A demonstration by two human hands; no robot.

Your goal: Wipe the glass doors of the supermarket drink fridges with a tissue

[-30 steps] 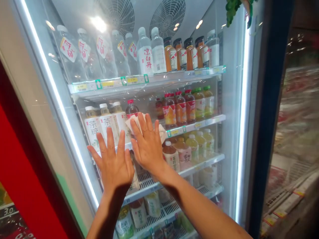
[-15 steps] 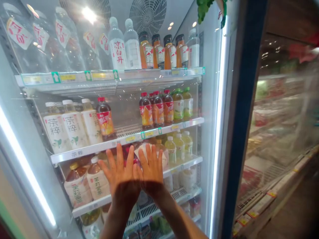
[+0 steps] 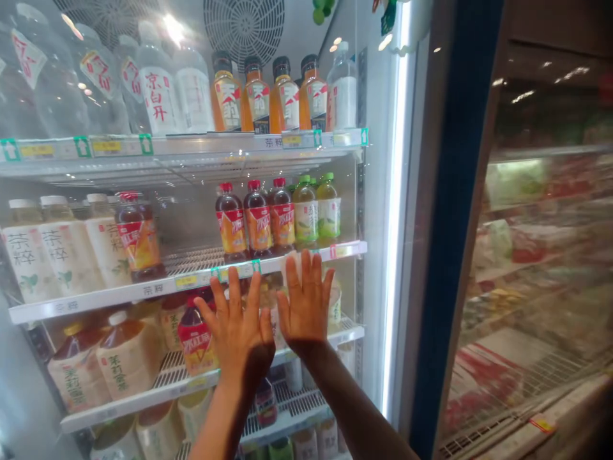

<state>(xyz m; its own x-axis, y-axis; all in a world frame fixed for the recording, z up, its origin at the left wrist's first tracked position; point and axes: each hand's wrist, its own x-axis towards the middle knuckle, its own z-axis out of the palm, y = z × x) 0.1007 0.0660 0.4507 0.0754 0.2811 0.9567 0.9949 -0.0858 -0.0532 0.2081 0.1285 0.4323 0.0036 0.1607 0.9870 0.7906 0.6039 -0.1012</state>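
Observation:
Both hands are raised before a drinks fridge (image 3: 119,156), palms forward, with nothing in them. My left hand (image 3: 244,326) has its fingers spread and partly covers a red-labelled bottle (image 3: 197,342) on the third shelf. My right hand (image 3: 306,303) is just beside it, fingers extended, overlapping the front edge of the second shelf and hiding drinks behind. Reflections suggest a glass door in front of the shelves; whether the palms touch it, I cannot tell. Above the hands stand dark tea bottles (image 3: 260,220) with red caps and green-capped bottles (image 3: 329,207).
Clear water bottles (image 3: 158,89) and orange drinks (image 3: 256,102) line the top shelf. White-labelled tea bottles (image 3: 60,249) stand at the left. A bright light strip (image 3: 395,211) and a dark blue frame (image 3: 453,230) edge the fridge. Another shelved display (image 3: 517,268) is blurred at the right.
The view has shifted right and closer, so the bottles appear farther left and larger. My hands have moved apart slightly and remain open.

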